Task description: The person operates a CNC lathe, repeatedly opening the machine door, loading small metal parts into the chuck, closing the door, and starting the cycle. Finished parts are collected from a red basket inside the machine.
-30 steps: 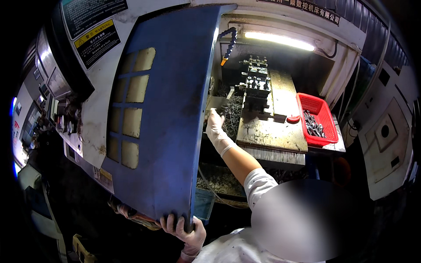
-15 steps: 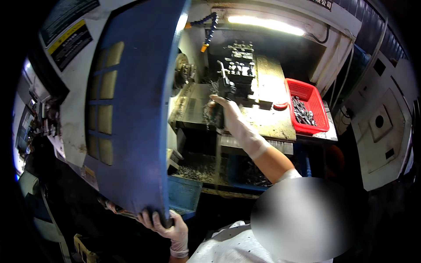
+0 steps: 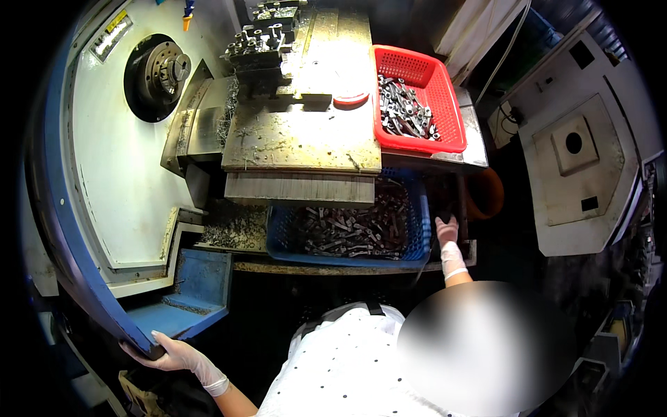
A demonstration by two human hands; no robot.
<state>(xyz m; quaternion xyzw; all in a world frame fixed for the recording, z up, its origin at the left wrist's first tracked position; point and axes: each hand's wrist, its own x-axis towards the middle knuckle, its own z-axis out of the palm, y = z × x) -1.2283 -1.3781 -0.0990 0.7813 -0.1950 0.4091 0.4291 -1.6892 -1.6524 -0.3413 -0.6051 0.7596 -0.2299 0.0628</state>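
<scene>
My left hand [image 3: 179, 357], in a thin white glove, grips the lower edge of the blue machine door [image 3: 83, 271], thumb on top and fingers curled underneath. At the right end of a blue basket [image 3: 426, 240], my gloved right hand [image 3: 448, 233] reaches into shadow. Its fingers look closed, but whatever they hold is lost in the dark. Several metal parts [image 3: 347, 233] fill the blue basket below the machine bed. The chuck [image 3: 163, 75] stands bare of any workpiece on the left, facing the tool block [image 3: 257, 48].
A red basket [image 3: 455, 132] of similar metal parts stands on the right ledge. An orange bucket [image 3: 484, 194] sits below it. Swarf lies on the slide plate [image 3: 299, 149] and near the blue chip tray [image 3: 215, 299]. A pale cabinet [image 3: 583, 174] stands far right.
My right hand has left the tool block, where it held a dark air gun, and dropped down right. The door has slid left with my left hand on it, exposing the chuck.
</scene>
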